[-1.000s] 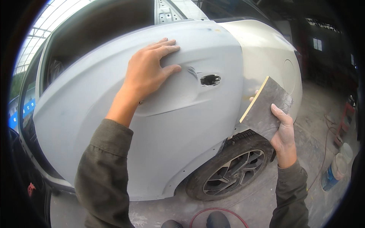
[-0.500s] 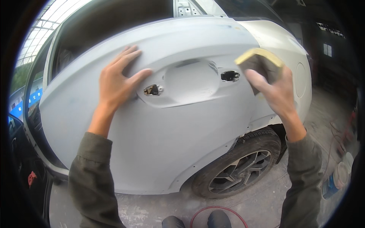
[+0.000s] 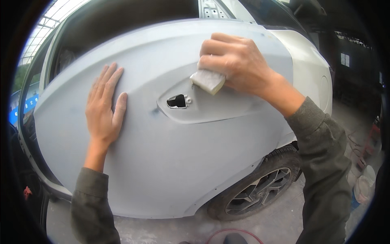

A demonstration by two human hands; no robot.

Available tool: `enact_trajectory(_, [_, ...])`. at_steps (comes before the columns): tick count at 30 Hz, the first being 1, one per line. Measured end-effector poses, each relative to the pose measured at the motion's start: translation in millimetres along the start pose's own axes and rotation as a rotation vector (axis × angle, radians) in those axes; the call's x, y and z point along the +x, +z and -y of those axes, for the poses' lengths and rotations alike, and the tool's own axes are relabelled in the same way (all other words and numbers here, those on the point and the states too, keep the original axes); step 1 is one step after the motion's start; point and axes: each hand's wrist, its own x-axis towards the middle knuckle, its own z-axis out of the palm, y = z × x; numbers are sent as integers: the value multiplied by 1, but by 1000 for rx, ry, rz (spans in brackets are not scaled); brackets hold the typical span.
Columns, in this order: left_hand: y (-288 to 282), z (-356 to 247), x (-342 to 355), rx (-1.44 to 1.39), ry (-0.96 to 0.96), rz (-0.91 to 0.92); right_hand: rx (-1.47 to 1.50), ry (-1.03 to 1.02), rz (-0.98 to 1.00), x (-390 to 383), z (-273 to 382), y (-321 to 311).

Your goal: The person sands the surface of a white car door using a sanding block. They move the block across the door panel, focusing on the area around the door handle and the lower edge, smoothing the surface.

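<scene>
The grey car door panel (image 3: pixel 162 162) fills the middle of the view, with an elongated handle recess and a dark cut-out (image 3: pixel 176 101) in it. My left hand (image 3: pixel 105 112) lies on the panel left of the recess, fingers stretched out, holding nothing. My right hand (image 3: pixel 237 61) is closed over a dusty sanding pad (image 3: pixel 207 81) with a pale yellow edge, which sits against the upper part of the recess, just right of the cut-out. The hand hides part of the pad and of the recess behind it.
A white rear body panel (image 3: pixel 310 53) adjoins the door, above a wheel (image 3: pixel 258 191). At the right are a red metal object (image 3: pixel 369 142), buckets (image 3: pixel 360 189) and hoses. A red hose (image 3: pixel 254 236) crosses the floor by my feet. An open window frame stands at the left.
My left hand has moved left and down along the panel. My right hand has come from the right side up and leftward onto the recess, carrying the pad, now turned over.
</scene>
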Motion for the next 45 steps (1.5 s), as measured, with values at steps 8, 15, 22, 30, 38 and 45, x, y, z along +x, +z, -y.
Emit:
enact_trajectory(8, [3,5,-3,66,1,-39,28,85,82,-1,-3,-10])
enact_trajectory(15, [-1,10,-4,42,22,-18,36,121,180,0,-7,-18])
enact_trajectory(22, [0,-1,-2,16,-28,-23,150,165,222,13,0,-11])
enact_trajectory(30, [2,-1,-6,47,1,-47,92,133,66,-3,1,-3])
enact_trajectory(38, [2,8,-7,55,30,-55,63,215,74,-14,-3,-13])
enact_trajectory(45, [3,9,-6,31,48,-72,46,191,63,-7,-1,-5])
